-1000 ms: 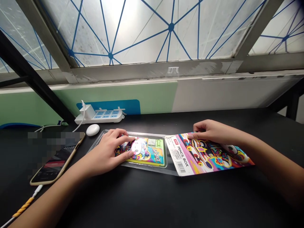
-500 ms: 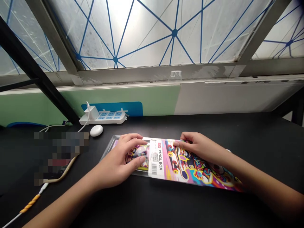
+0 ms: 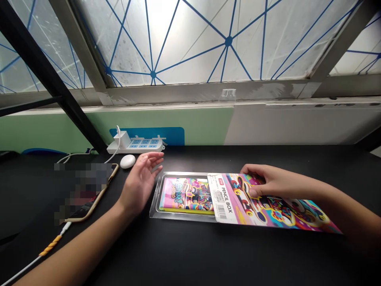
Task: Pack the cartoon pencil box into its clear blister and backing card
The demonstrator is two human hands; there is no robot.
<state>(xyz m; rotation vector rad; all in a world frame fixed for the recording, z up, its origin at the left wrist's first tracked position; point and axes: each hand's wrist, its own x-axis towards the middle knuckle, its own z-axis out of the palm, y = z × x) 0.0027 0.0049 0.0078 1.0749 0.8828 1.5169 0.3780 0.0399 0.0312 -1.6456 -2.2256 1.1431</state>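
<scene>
A colourful pencil box (image 3: pixel 186 194) lies in a clear plastic blister tray (image 3: pixel 154 206) on the black desk (image 3: pixel 190 254). A printed card sleeve marked "PENCIL BOX" (image 3: pixel 268 204) overlaps the tray's right end and stretches to the right. My right hand (image 3: pixel 269 182) rests on the card with fingers curled over its far edge, thumb on top. My left hand (image 3: pixel 143 178) hovers just left of the tray, palm turned inward, fingers spread, holding nothing.
A phone (image 3: pixel 89 196) lies at the left with a cable (image 3: pixel 44 250) plugged in. Behind it are a white oval case (image 3: pixel 127 161) and a white power strip (image 3: pixel 137 145) by the green wall panel. Windows with blue lines fill the background.
My left hand has lifted off the pencil box and moved left, opening. The card sleeve has slid back to the right, uncovering more of the pencil box.
</scene>
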